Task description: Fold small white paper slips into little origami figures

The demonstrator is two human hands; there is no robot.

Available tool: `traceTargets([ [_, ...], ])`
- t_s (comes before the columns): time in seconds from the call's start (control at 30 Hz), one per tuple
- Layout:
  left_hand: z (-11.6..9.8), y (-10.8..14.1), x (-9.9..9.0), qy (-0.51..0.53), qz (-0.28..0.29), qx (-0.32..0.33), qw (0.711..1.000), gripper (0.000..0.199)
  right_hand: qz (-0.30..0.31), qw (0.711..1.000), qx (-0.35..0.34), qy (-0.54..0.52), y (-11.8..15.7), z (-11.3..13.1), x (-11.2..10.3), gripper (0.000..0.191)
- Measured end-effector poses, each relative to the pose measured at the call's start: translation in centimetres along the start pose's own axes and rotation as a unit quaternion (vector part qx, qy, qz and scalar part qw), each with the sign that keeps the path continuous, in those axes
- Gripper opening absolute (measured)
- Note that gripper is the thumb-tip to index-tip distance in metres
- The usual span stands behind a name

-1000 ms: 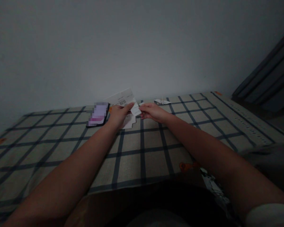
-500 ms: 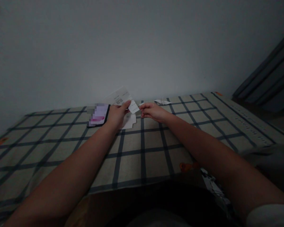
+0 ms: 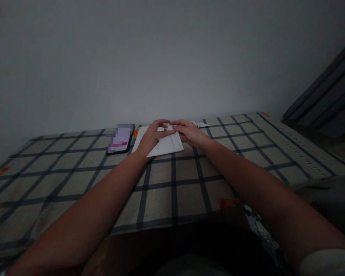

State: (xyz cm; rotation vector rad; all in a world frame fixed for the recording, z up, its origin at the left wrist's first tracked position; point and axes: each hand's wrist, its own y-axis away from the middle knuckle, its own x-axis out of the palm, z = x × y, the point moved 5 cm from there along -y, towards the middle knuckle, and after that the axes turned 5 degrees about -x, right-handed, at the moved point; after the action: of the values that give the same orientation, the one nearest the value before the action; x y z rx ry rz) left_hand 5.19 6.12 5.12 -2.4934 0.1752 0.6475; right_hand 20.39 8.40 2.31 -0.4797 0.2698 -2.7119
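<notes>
A white sheet of paper (image 3: 169,145) with faint print lies low over the cloth, its near edge toward me. My left hand (image 3: 153,136) reaches over its left part, fingers curled and thumb stretched to the right. From the right, my right hand (image 3: 189,133) meets it, fingers pinched together at the paper's upper edge. The fingertips of both hands nearly touch, and a small pale bit of paper shows between them. My hands partly cover the sheet, so their exact grip is hard to see.
A phone (image 3: 120,140) with a lit, partly pixelated screen lies left of the paper. Behind my right hand is a crumpled white paper piece (image 3: 201,125). The checked cloth (image 3: 186,191) covers the table up to the wall (image 3: 172,57). A dark curtain (image 3: 330,88) hangs at the right.
The paper held up in my left hand has come down flatter and nearer, over the spot where loose pieces showed. My left hand has moved right, and the hands are now together.
</notes>
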Motion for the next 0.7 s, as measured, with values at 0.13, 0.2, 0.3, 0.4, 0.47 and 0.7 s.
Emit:
traceTargets([
  [0.13, 0.0, 0.1, -0.4, -0.026, -0.031, 0.078, 0.996, 0.038, -0.042, 0.996, -0.069, 0.049, -0.2, 0.9, -0.7, 0.017],
  [0.2, 0.7, 0.0, -0.7, 0.021, -0.051, 0.025, 0.998, 0.042, -0.034, 0.992, -0.095, 0.081, -0.2, 1.2, -0.9, 0.021],
  [0.3, 1.8, 0.0, -0.4, 0.073, -0.036, -0.075, 0.994, 0.045, -0.029, 0.984, -0.124, 0.127, -0.1, 1.5, -1.1, 0.032],
  [0.4, 2.3, 0.3, 0.2, 0.064, -0.016, -0.108, 0.992, 0.044, -0.031, 0.974, -0.145, 0.169, 0.1, 1.9, -0.9, 0.043],
  [0.47, 2.7, 0.3, 0.4, 0.065, -0.015, -0.122, 0.990, 0.047, -0.035, 0.973, -0.152, 0.169, 0.3, 2.2, -0.8, 0.047],
  [0.7, 3.2, -0.1, 0.0, 0.113, -0.054, -0.112, 0.986, 0.047, -0.018, 0.983, -0.074, 0.170, -0.1, 1.5, -0.6, 0.013],
])
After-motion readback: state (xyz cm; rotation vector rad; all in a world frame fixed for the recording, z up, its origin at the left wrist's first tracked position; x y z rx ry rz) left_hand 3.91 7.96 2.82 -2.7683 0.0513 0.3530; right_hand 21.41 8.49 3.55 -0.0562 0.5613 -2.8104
